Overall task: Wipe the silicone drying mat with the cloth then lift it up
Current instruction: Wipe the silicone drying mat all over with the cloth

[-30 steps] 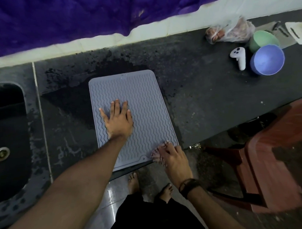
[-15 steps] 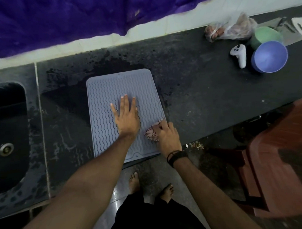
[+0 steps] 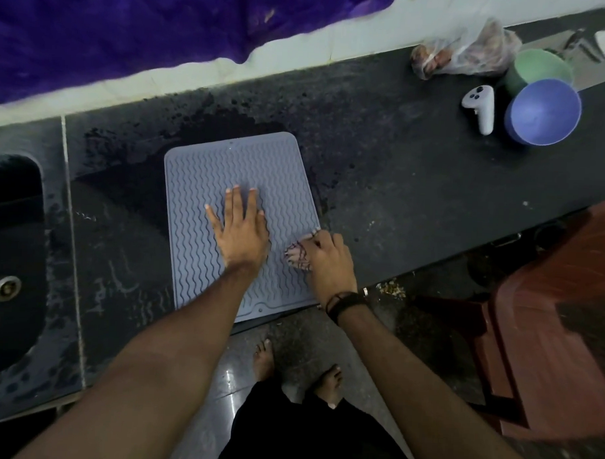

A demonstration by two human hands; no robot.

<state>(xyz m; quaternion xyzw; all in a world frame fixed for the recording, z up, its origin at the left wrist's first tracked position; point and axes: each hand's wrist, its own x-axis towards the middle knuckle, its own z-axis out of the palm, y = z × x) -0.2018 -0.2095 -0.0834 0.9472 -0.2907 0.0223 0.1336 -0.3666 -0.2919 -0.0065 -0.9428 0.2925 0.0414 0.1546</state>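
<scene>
On the silicone drying mat, left hand fingers flat, right hand fingers bunching cloth

Mat: grey-blue, wavy ridges. Cloth: pale, dark-red lines. Bowls at 2 o'clock: blue, green (counter black).

A broad stretch of bare counter is left open to the right of the mat — free as far as the white controller. Beyond that, passage is blocked by the blue bowl, the green bowl and a plastic bag, clustered close together. To the left the way is bounded by the sink — at the near right, by a red chair.
</scene>
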